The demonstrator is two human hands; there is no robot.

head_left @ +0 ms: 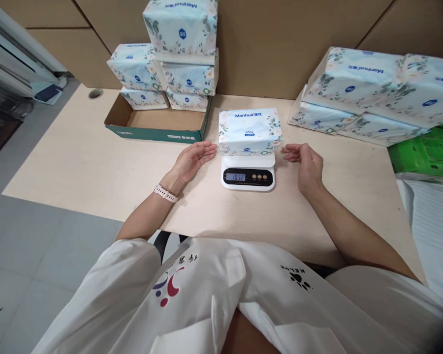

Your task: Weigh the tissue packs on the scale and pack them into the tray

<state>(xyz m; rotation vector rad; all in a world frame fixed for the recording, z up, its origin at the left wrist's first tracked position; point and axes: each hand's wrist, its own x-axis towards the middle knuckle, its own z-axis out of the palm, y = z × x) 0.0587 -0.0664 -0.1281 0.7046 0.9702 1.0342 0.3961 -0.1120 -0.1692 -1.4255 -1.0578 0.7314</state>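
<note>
Now tissue pack (250, 131) on scale (248, 175), left hand (192, 161), right hand (305, 161) open beside

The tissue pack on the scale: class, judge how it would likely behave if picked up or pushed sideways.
The tissue pack probably feels light for its bulk and gives under fingers: its wrap looks soft. Pushed, it would likely slide, not roll, being flat-sided. It overhangs the small scale, so a shove may tip it off.
</note>
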